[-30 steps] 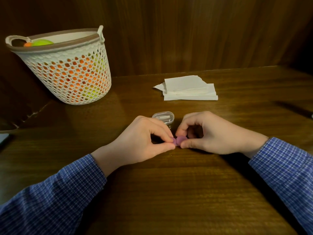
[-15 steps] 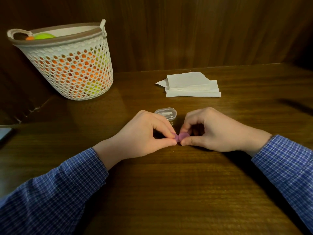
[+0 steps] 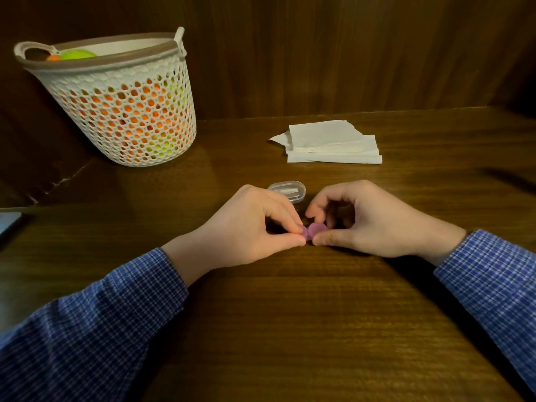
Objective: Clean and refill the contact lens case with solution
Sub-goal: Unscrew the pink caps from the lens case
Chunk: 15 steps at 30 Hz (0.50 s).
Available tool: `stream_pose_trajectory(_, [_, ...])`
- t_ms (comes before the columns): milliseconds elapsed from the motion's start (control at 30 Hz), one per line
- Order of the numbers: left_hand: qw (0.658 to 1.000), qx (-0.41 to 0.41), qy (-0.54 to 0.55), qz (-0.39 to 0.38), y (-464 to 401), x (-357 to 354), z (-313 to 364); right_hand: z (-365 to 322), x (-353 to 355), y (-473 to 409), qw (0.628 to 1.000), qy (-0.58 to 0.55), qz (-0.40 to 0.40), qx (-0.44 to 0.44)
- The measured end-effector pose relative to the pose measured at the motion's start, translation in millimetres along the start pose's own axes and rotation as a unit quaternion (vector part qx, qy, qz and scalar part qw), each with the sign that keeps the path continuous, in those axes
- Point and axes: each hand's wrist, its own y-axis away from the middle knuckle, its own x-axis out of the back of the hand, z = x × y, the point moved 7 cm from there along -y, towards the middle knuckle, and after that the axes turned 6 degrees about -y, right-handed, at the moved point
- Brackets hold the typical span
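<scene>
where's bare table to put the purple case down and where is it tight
Bare wood runs in front of the wrists, between the two sleeves, and between the basket and the tissues. It is tight where the left hand and right hand pinch the purple case, with the clear box right behind.

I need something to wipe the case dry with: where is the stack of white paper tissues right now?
The stack of white paper tissues lies on the brown wooden table, far side, right of centre, beyond the small clear plastic box.
</scene>
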Motion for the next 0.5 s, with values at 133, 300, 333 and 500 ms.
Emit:
stream_pose_trajectory(133, [1.000,0.001,0.002,0.000,0.3,-0.2,-0.8,-2.6,1.2,1.1,1.000,0.004,-0.025,-0.001])
stream_pose_trajectory(300, [1.000,0.005,-0.001,-0.004,0.2,-0.5,0.1,-0.6,-0.3,0.1,1.000,-0.001,-0.017,-0.010])
stream_pose_trajectory(333, [1.000,0.005,-0.002,-0.005,0.2,-0.4,0.2,0.3,-0.6,-0.2,1.000,-0.002,-0.009,-0.013])
stream_pose_trajectory(500, [1.000,0.008,-0.003,-0.010,0.2,-0.9,0.4,2.6,-0.7,-0.6,1.000,-0.027,0.002,-0.013])
